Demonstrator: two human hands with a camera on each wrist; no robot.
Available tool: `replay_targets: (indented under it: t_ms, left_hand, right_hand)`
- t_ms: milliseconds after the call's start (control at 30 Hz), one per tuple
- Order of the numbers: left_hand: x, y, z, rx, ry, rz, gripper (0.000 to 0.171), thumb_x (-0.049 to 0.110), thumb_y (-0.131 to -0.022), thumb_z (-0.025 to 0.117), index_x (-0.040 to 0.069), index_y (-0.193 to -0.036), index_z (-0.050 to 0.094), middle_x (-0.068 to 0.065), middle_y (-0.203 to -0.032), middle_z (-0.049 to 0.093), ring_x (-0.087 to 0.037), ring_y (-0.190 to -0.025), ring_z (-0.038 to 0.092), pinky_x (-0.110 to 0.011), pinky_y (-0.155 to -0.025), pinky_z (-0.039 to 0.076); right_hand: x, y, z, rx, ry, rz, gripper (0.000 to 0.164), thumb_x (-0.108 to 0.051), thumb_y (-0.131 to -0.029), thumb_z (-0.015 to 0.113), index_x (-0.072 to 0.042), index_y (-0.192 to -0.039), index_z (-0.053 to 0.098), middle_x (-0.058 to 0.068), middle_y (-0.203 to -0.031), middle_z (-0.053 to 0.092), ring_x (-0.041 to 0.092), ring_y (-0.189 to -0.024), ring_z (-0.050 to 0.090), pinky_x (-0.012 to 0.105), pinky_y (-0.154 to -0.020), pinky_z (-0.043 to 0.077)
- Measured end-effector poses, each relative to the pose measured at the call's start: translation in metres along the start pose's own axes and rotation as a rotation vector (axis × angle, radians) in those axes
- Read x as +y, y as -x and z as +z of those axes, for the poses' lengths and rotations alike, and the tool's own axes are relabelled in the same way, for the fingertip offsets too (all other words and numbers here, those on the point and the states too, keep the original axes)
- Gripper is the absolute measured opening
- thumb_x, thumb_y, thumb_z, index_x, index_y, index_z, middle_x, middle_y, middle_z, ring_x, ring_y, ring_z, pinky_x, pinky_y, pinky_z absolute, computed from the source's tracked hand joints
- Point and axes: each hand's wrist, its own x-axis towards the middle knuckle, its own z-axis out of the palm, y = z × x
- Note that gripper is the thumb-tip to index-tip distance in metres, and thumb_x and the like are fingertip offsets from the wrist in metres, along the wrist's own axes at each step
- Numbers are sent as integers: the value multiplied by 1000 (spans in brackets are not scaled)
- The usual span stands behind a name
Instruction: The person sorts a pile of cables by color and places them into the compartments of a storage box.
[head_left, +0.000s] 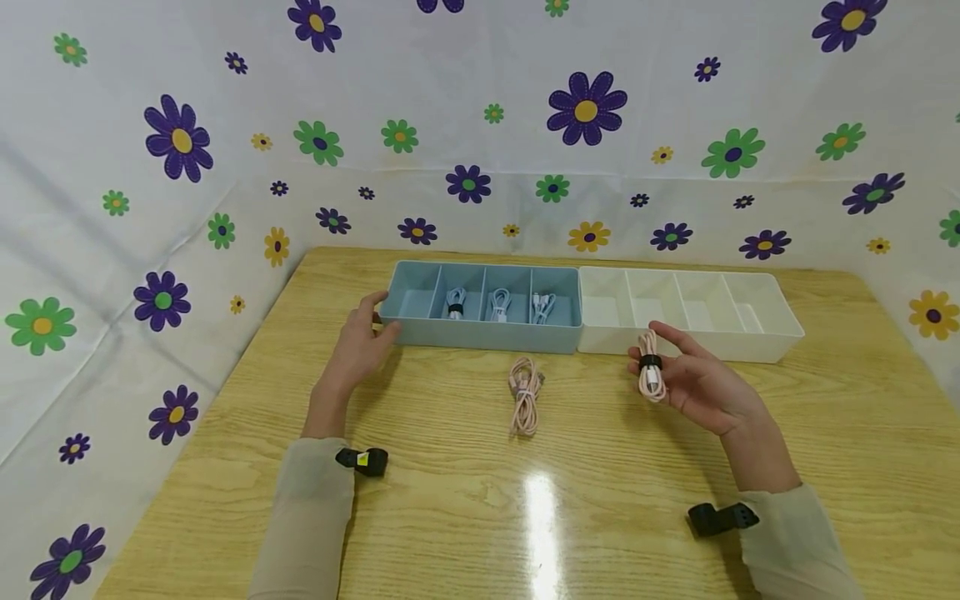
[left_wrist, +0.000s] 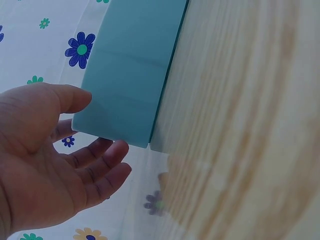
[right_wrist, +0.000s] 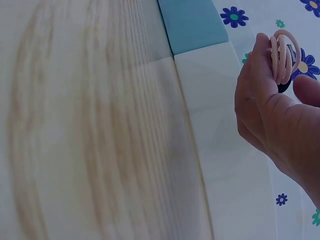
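My right hand (head_left: 708, 392) holds a coiled pink charging cable (head_left: 651, 367) with a black strap, in front of the white divided box (head_left: 675, 342). The right wrist view shows the pink coil (right_wrist: 283, 62) between thumb and fingers. My left hand (head_left: 360, 346) rests at the left end of the blue divided box (head_left: 487, 336), thumb at the front corner, fingers loosely bent along the end. In the left wrist view the left thumb (left_wrist: 75, 98) lies against the blue wall. A second coiled pink cable (head_left: 525, 400) lies on the table between the hands.
Bundled light cables lie in three blue compartments: a left bundle (head_left: 456, 302) with a black strap, a middle one (head_left: 500, 305) and a right one (head_left: 543, 307). Both boxes stand end to end on the wooden table (head_left: 450, 517), before a flowered cloth (head_left: 517, 142).
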Motion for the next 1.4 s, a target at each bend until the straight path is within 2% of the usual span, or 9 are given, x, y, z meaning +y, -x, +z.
replay_targets:
  t_ms: [133,400,633,867,1100,1233,1400]
  left_hand:
    - [-1,0,0,-2,-1,2,60,22,-104,48,7,-156,22,-27,-134,40,-38,-114,47,-53,-98,42]
    - [-3,2,0,-3,2,-10,61,22,-104,48,7,-156,22,-28,-134,39,-40,-114,48,-53,-99,43]
    - [-4,0,0,-4,1,1,60,23,-104,48,7,-156,23,-27,-135,39,-38,-113,48,-52,-97,43]
    - [-2,-1,0,-8,5,9,60,22,-103,49,7,-156,23,-28,-132,40,-39,-111,49,-52,-96,44]
    - [-1,-1,0,-4,1,5,60,23,-104,48,8,-156,23,-27,-131,40,-39,-110,49,-52,-96,44]
    - [-1,-1,0,-6,0,6,60,23,-104,48,8,-156,23,-28,-131,40,-39,-109,49,-52,-95,44]
    - [-1,-1,0,-6,1,10,60,22,-104,48,7,-156,23,-28,-133,40,-40,-111,49,-53,-95,44]
  right_hand:
    - [2,0,-2,0,12,-6,69,12,-98,35,-20,-155,11,15,-128,50,23,-109,64,36,-90,55]
    - [5,0,-7,-57,30,-46,69,16,-97,36,-18,-153,15,15,-126,57,24,-110,65,39,-93,53]
    - [6,1,-9,-144,4,-52,71,17,-99,30,-16,-157,5,16,-130,53,28,-116,63,45,-95,51]
    - [7,3,-10,-181,3,-71,68,18,-99,28,-18,-156,18,17,-132,53,31,-119,62,48,-96,50]
    - [5,2,-9,-241,2,-90,66,18,-99,24,-14,-156,14,17,-132,57,31,-119,62,48,-97,50]
    - [4,1,-8,-246,26,-108,66,19,-98,24,-12,-155,11,16,-132,60,30,-118,63,46,-97,50]
    - [6,-5,-4,-215,41,-73,67,17,-99,26,-11,-157,6,14,-132,59,29,-118,63,46,-98,49]
